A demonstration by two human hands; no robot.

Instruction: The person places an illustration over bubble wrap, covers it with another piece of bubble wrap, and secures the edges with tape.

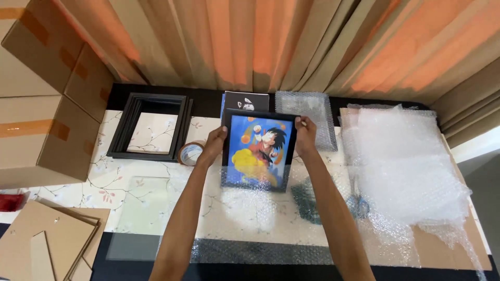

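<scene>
A black rectangular picture frame holding a colourful cartoon print [259, 151] is held near the centre of the frame, its lower edge resting on a clear sheet of bubble wrap [245, 213] spread over the floral-patterned table [104, 182]. The left hand [214, 144] is closed on the frame's left edge and the right hand [305, 136] is closed on its upper right edge, thumbs in front. The frame is judged stiff and fairly light, with a glossy front that may be glazed and so fragile; the rigid side rails are the safest places to take hold, away from the smooth face. A stack of empty black frames [151, 127] lies at upper left beside a roll of brown packing tape [189, 153]. Brown cardboard boxes [41, 99] are seen at far left, flat brown backing boards [52, 239] at lower left. A crumpled pile of soft bubble wrap [406, 166] lies at right, with scissors [358, 204] dimly seen beneath it
</scene>
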